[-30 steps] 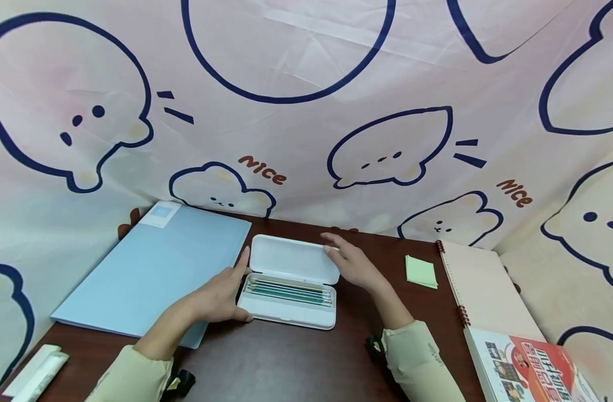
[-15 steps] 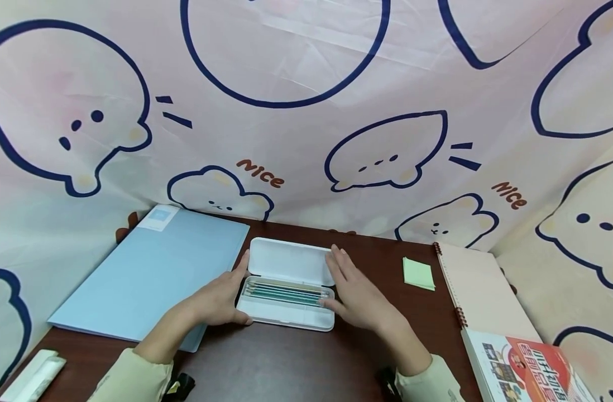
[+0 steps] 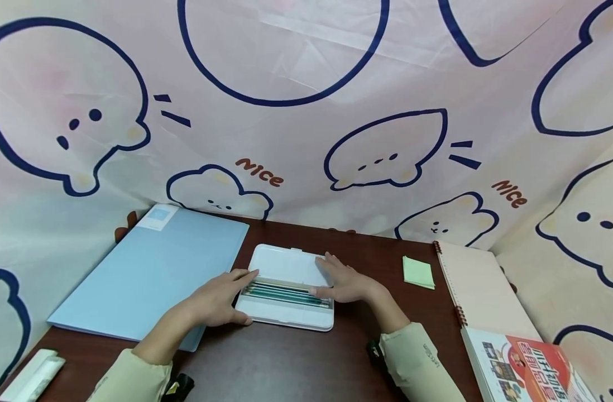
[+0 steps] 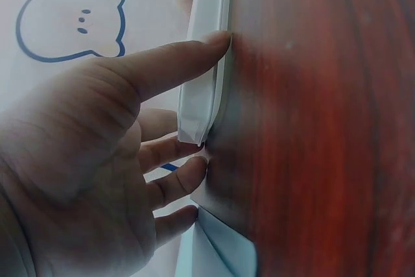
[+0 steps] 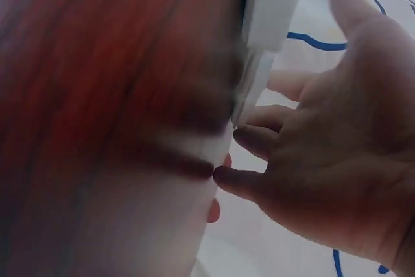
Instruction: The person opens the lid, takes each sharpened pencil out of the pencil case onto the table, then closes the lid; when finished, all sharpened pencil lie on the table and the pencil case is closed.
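**Two hands on an open pencil case**

Both hands rest at the ends of the white pencil case [image 3: 286, 293], which lies in the lower middle of the head view on the dark wooden desk [image 3: 296, 363], its lid [image 3: 286, 265] folded back. The left hand [image 3: 221, 298] touches the left end with nearly straight fingers, thumb along the front edge. The right hand [image 3: 344, 285] lies flat at the right end, its fingers over the lid and the tray. Neither hand closes around anything.

I judge the case to be hard, thin plastic: light, stiff and smooth, so it may slide on the desk. The short ends or the front rim look like the best places to hold. The green pencils [image 3: 286, 291] inside seem loose and could roll.

Both wrist views are blurred and very close, showing only fingers against a white edge. How the hinge is made I cannot tell. The right end of the tray is covered by the right hand.
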A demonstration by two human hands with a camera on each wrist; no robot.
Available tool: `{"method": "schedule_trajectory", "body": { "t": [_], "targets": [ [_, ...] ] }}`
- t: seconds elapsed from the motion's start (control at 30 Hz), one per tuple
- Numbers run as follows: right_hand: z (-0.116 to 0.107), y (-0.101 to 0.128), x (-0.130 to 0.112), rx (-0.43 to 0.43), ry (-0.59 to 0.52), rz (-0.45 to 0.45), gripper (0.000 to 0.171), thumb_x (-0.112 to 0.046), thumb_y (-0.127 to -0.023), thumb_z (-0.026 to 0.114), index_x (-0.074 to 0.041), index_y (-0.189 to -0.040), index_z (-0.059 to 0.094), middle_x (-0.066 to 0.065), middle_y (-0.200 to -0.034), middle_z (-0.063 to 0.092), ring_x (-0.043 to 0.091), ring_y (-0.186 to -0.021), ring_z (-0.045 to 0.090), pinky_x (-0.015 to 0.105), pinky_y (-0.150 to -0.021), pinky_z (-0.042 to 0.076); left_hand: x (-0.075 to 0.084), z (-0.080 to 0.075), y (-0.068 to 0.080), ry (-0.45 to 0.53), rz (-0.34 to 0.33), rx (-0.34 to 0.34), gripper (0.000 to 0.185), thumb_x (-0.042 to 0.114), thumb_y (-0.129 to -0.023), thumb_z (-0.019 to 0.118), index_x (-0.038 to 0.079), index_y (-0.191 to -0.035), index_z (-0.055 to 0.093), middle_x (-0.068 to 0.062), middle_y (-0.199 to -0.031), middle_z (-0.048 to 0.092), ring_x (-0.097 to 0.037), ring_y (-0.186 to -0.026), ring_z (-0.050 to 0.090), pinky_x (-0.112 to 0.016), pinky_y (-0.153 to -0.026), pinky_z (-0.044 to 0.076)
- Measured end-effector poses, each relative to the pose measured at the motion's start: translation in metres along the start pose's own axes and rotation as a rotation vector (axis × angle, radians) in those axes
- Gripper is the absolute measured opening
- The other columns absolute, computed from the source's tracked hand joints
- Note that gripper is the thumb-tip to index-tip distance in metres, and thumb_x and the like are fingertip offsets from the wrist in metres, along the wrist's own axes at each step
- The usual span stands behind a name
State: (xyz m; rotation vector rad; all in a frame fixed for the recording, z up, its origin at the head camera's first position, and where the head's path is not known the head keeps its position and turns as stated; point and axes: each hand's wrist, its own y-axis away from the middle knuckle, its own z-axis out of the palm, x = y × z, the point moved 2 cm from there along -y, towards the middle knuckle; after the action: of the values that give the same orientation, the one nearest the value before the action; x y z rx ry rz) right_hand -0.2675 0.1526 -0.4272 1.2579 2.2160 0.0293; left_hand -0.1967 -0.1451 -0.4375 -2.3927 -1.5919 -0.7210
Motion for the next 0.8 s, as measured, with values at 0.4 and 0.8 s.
{"method": "schedule_trajectory", "body": {
  "t": [0.4,0.8],
  "targets": [
    [-0.001,0.017,-0.030,0.237,0.191,-0.094,0.075,-0.053,-0.097,0.062,-0.024,-0.160,0.034,0.009,-0.172,0.009,0.032,-0.159,0.010,0.060,-0.125,0.017,0.001,-0.003,0.000,-0.042,-0.007,0.018,0.097,0.042,-0.077,0.087,0.011,-0.156,0.040,-0.014,-0.155,0.045,-0.039,-0.138,0.047,-0.059,-0.108,0.043],
    [0.021,0.023,-0.048,0.130,0.305,-0.216,0.040,-0.028,-0.098,0.069,-0.024,-0.137,0.065,-0.002,-0.131,0.069,0.013,-0.119,0.065,0.037,-0.098,0.055,-0.002,0.000,-0.001,-0.022,-0.019,0.003,0.097,0.042,-0.078,0.086,0.012,-0.157,0.039,-0.014,-0.156,0.044,-0.040,-0.138,0.046,-0.060,-0.109,0.041]
  ]
}}
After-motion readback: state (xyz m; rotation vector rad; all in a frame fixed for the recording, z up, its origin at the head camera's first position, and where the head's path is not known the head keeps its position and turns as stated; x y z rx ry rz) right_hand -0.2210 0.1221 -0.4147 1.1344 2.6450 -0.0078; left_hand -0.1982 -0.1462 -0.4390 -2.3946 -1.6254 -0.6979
